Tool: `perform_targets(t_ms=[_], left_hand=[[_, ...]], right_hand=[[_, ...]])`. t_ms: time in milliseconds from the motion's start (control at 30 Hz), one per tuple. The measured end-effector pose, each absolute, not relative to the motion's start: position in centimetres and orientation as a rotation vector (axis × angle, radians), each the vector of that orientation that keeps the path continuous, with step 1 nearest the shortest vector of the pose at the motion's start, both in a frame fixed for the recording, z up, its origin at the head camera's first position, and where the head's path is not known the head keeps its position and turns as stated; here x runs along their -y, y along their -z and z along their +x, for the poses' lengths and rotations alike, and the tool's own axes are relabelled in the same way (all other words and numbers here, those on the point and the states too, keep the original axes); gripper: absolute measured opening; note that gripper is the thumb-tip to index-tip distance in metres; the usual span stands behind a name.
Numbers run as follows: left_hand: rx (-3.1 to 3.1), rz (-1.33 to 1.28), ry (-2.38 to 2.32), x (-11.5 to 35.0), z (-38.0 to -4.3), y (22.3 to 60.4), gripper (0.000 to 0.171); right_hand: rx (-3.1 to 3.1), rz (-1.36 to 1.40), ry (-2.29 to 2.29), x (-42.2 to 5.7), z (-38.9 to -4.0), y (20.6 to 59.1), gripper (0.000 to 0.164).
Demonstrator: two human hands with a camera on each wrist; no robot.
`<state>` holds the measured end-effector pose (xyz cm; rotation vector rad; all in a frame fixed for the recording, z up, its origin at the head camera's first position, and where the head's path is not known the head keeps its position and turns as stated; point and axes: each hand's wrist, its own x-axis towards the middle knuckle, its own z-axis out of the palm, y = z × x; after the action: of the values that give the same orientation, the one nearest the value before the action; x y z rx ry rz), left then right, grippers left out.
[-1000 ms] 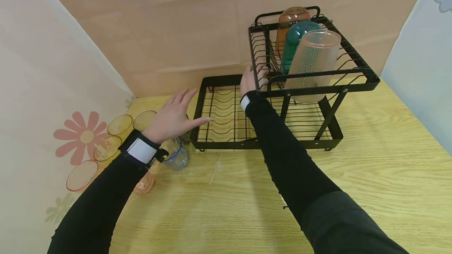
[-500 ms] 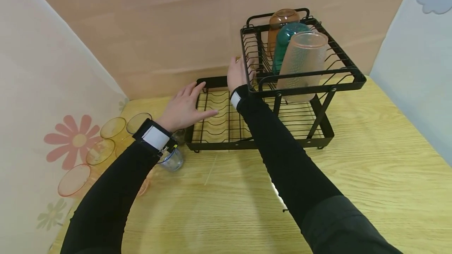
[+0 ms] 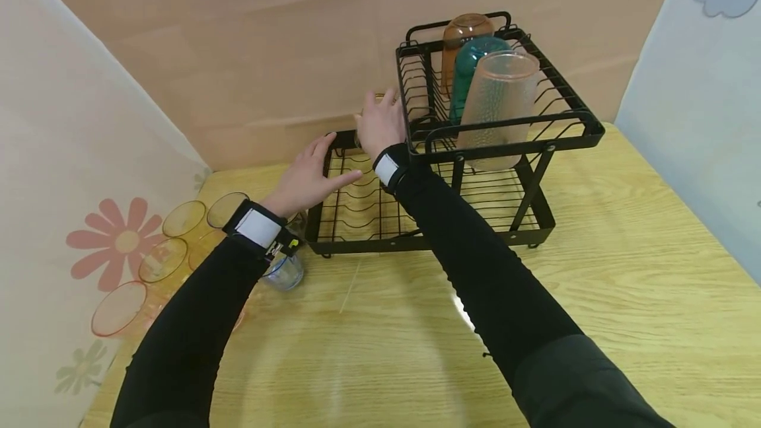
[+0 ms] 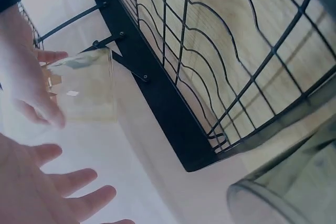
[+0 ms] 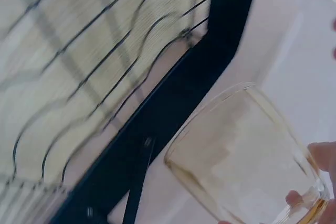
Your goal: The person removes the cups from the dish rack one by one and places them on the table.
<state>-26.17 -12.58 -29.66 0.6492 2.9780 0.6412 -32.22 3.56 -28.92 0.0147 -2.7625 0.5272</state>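
My right hand (image 3: 382,125) grips a clear, amber-tinted drinking glass (image 5: 241,156) by its amber end, fingers curled round it. It is over the back edge of the black two-tier dish rack (image 3: 357,247), just left of the raised upper tier (image 3: 505,149). From the head the hand hides most of this glass; the left wrist view shows more of the glass (image 4: 86,90). My left hand (image 3: 303,180) is at the rack's left end, fingers spread and holding nothing. On the upper tier, an orange glass (image 3: 466,30), a teal glass (image 3: 481,58) and a clear textured glass (image 3: 498,111) stand upside down.
Several glasses crowd the table's left side, among them a pink-rimmed glass (image 3: 121,309), a yellow-rimmed glass (image 3: 163,259) and a blue-tinted glass (image 3: 285,274), partly behind my left arm. A draped backdrop (image 3: 267,51) stands close behind the rack.
My right hand has come leftward from behind the upper tier, bringing the glass with it. My left hand has shifted slightly right, to the rack's left end. The head view has shifted slightly.
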Motion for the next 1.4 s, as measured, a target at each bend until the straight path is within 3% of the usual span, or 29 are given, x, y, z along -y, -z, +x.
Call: perform_targets(t_ms=[367, 633, 867, 1100, 1333, 1400], left_hand=[[-2.786, 0.472, -1.193, 15.4, -24.8, 28.9, 0.091], [-2.450, 0.217, -1.849, 16.7, -23.2, 28.6, 0.078], [-1.882, -0.067, -2.357, 17.2, -21.4, 29.0, 0.086], [-1.424, -0.289, -2.614, 16.4, -19.9, 28.9, 0.095], [-1.140, -0.335, -2.858, 15.5, -20.6, 28.7, 0.098], [-1.136, -0.353, -2.882, 15.5, -20.8, 28.6, 0.089]], right_hand=[[2.695, -0.026, -1.123, -1.6, -30.6, 28.7, 0.058], [2.418, 0.043, -1.767, -0.5, -29.0, 29.5, 0.054], [2.145, 0.057, -2.249, 1.7, -27.2, 30.0, 0.049], [2.004, 0.141, -2.372, 4.5, -25.2, 30.5, 0.047], [2.104, 0.291, -2.132, 5.2, -23.7, 30.8, 0.047], [2.147, 0.353, -2.055, 4.9, -23.3, 30.7, 0.047]])
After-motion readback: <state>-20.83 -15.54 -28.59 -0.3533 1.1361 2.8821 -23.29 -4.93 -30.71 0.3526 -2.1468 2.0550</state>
